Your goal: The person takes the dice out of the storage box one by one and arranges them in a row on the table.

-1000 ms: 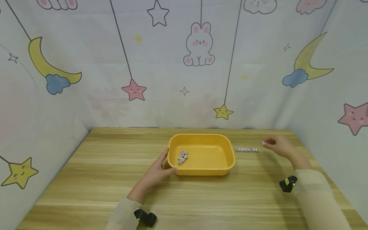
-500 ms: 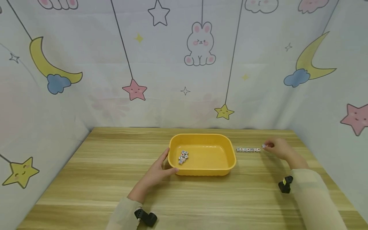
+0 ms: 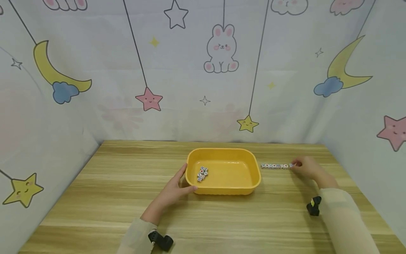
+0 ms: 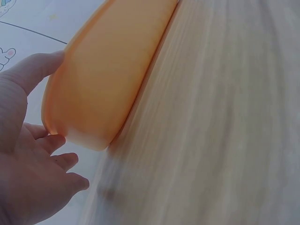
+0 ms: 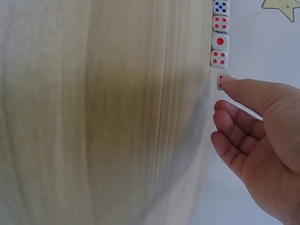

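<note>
My right hand (image 3: pixel 309 168) pinches a white die (image 5: pixel 219 81) between thumb and fingers at the right end of a straight row of dice (image 3: pixel 274 166). In the right wrist view a small gap separates that die from the row's nearest die (image 5: pixel 219 58), which shows four red pips; the thumb covers part of the held one. My left hand (image 3: pixel 172 187) holds the left end of a yellow plastic tray (image 3: pixel 226 191), thumb at its front corner and fingers along its side. Several loose dice (image 3: pixel 201 174) lie heaped inside the tray at the left.
Tray and dice row rest on a wood-grain table (image 3: pixel 133 204). Behind the table hangs a pale curtain (image 3: pixel 180 120) printed with stars, moons and a rabbit. A small black camera (image 3: pixel 161 241) sits on the left wrist, another black camera (image 3: pixel 313 206) on the right.
My right hand has lowered the die and brought it slightly left to the row's right end. The left hand and the tray have stayed put.
</note>
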The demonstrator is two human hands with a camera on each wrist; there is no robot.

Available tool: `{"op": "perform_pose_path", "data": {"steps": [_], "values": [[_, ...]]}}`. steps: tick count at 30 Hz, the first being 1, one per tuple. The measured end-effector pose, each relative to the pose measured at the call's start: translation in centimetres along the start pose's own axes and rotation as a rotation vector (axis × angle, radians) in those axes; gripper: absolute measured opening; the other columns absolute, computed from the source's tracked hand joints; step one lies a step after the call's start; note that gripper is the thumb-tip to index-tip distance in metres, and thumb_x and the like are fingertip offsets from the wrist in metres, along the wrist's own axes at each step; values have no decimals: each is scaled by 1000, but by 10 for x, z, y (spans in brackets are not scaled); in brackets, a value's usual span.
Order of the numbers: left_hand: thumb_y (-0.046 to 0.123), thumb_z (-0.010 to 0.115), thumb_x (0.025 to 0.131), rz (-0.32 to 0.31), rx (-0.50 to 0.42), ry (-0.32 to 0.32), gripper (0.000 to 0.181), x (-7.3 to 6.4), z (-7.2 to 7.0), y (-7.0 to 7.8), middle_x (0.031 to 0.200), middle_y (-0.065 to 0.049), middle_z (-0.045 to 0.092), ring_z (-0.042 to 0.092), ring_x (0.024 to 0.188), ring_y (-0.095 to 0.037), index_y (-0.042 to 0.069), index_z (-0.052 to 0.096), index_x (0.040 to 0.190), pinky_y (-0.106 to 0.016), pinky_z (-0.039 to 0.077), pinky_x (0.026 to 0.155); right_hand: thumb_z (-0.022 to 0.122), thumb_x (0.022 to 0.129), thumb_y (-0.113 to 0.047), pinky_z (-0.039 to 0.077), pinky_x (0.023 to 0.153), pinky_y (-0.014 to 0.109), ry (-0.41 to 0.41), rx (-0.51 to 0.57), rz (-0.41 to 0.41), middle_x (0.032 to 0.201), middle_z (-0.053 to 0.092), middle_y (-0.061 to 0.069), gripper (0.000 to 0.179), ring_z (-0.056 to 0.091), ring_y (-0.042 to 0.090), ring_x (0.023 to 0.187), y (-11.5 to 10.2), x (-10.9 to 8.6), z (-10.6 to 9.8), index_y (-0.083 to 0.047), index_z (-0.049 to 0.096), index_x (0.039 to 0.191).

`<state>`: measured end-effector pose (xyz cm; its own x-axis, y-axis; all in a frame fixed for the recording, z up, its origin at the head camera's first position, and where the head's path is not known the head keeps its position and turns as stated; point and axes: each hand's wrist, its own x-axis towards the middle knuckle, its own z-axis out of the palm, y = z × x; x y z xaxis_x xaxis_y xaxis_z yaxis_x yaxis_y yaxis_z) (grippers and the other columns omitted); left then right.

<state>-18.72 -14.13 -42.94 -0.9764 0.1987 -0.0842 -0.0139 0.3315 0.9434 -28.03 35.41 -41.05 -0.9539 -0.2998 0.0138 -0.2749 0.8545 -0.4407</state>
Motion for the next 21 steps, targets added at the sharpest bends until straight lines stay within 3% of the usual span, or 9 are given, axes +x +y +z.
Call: {"op": "perform_pose_path", "data": {"steps": [10,21], "values": [[28,77,83,-1,5,1,96,1,0,-2,161,-7,14,6,148,-34,20,16,156,-61,10,115,65,87,-10,46,65,35,7,-11,-12,79,63,10,18,55,19,74,-3,1,6,7,67,94],[28,77,83,3,1,12,95,-1,0,0,161,-7,15,7,148,-33,21,17,156,-60,10,115,64,89,-11,48,67,43,-4,-30,10,83,63,15,21,57,26,77,-5,0,6,7,65,99]]}}
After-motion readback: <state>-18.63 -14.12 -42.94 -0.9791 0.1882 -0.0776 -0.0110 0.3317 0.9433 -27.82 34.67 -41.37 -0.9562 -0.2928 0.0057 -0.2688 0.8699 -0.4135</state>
